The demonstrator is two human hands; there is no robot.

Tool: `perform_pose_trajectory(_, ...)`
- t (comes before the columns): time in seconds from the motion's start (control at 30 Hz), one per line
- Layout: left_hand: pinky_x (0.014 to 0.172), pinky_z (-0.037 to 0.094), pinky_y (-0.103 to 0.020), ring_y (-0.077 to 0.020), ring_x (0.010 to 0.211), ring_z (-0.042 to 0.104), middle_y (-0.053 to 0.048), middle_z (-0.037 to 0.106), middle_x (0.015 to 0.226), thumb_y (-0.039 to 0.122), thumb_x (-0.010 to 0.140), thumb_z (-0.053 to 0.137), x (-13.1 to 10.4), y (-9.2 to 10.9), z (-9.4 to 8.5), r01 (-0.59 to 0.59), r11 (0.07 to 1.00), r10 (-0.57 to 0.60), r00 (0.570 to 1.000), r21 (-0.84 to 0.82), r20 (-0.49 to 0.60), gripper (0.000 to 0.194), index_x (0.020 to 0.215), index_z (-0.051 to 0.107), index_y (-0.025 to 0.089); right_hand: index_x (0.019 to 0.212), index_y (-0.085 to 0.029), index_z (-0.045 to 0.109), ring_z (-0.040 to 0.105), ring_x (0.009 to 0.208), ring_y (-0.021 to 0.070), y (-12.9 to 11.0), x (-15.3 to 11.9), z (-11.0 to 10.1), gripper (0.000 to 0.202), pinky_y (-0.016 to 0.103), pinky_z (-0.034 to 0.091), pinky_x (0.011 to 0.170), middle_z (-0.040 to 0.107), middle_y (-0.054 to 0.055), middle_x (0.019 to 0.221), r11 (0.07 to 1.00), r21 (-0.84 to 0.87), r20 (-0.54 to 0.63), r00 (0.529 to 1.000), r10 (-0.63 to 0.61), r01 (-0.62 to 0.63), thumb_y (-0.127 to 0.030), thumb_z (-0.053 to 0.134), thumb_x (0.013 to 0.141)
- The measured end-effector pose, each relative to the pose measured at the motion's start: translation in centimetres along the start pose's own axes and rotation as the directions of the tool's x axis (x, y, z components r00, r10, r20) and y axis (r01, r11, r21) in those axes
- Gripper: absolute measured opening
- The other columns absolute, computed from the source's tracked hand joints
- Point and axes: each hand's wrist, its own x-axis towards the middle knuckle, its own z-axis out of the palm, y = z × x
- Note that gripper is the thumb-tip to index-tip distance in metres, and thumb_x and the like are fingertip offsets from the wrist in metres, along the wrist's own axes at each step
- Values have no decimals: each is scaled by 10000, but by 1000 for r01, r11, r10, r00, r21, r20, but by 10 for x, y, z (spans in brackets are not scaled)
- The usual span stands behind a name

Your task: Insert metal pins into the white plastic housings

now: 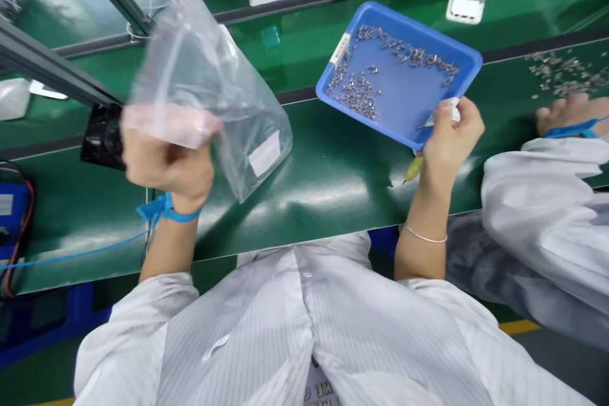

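Observation:
My left hand (169, 155) is closed on a clear plastic bag (247, 101) with a white label at its lower corner; the hand is a little blurred. At the right, my right hand (451, 133) grips the near right corner of a blue tray (404, 101), fingers closed on its rim. Small metal screws (356, 95) lie along the tray's far side and in a heap at its left. Something white shows at my right fingertips, too small to name. Below the tray corner is a yellow-green object with a thin tip (413, 169).
A co-worker's hand (566, 114) rests at the right beside scattered small metal parts (566, 73). A white device (466, 5) lies beyond the tray. Grey metal posts (52, 63) and a black object (102, 137) stand at the left. A blue cord (76, 257) runs to my left wristband.

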Motion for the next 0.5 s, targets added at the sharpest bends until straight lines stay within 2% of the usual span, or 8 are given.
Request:
perform_pose_trajectory(0.03, 1155, 493, -494, -288, 1107, 690, -25, 674, 881, 650, 857, 622, -11, -5, 6, -85, 988, 59, 979, 129, 197, 368, 755, 668, 299, 1069, -127, 667, 350, 469, 98, -1, 2, -1, 213, 260, 278, 485, 416, -60, 633, 1000, 6, -16, 1000, -17, 18, -213, 486, 996)
perform_pose_trajectory(0.07, 1102, 534, -479, -277, 1082, 705, -36, 686, 887, 642, 935, 487, -23, -9, 13, -234, 948, 131, 905, 217, 404, 448, 782, 700, 279, 1073, -120, 675, 345, 488, 96, -2, 4, -2, 213, 259, 280, 502, 415, -58, 643, 999, 12, -30, 999, -36, 37, -193, 492, 992)
perform_pose_trajectory(0.1, 956, 625, -451, -257, 1038, 723, -38, 699, 887, 614, 984, 388, -36, -12, 23, -377, 899, 186, 789, 222, 586, 516, 825, 728, 259, 1069, -111, 684, 341, 509, 94, -3, 6, -4, 212, 258, 285, 518, 419, -54, 656, 999, 12, -45, 998, -52, 53, -167, 498, 983)
perform_pose_trajectory(0.13, 1009, 596, -381, -222, 1011, 733, -23, 713, 887, 588, 1006, 363, -49, -15, 33, -447, 882, 212, 661, 150, 720, 525, 874, 747, 256, 1067, -101, 692, 344, 532, 93, -4, 10, -6, 215, 259, 293, 534, 435, -46, 677, 998, 7, -66, 995, -68, 69, -146, 501, 978)
perform_pose_trajectory(0.27, 1159, 482, -354, -197, 1258, 637, -40, 740, 1167, 488, 1035, 465, -97, -18, 74, -551, 789, 416, 155, -271, 896, 383, 1219, 711, 259, 1075, -74, 708, 491, 698, 121, -7, 28, -13, 239, 271, 374, 615, 583, 31, 854, 985, -105, -184, 971, -156, 138, -164, 498, 1003)
perform_pose_trajectory(0.33, 1228, 388, -406, -224, 1435, 477, -85, 618, 1416, 407, 1069, 403, -110, -22, 82, -554, 762, 384, -30, -335, 923, 449, 1444, 552, 210, 1092, -90, 706, 570, 850, 159, -7, 36, -16, 256, 292, 421, 679, 639, 68, 958, 969, -169, -197, 957, -215, 182, -195, 484, 1020)
perform_pose_trajectory(0.4, 1258, 322, -427, -224, 1514, 356, -87, 492, 1547, 334, 1085, 342, -114, -29, 83, -555, 772, 313, -92, -309, 945, 489, 1547, 409, 188, 1093, -112, 704, 600, 955, 185, -9, 37, -18, 260, 316, 447, 729, 664, 78, 1011, 956, -194, -171, 952, -252, 219, -204, 469, 1027)
perform_pose_trajectory(0.5, 1277, 219, -535, -283, 1554, 258, -92, 382, 1621, 306, 1071, 378, -108, -46, 77, -634, 754, 222, 5, -169, 975, 500, 1563, 383, 219, 1113, -127, 700, 619, 965, 199, -16, 28, -17, 264, 320, 460, 725, 667, 77, 1030, 963, -169, -131, 963, -234, 211, -234, 472, 1031)
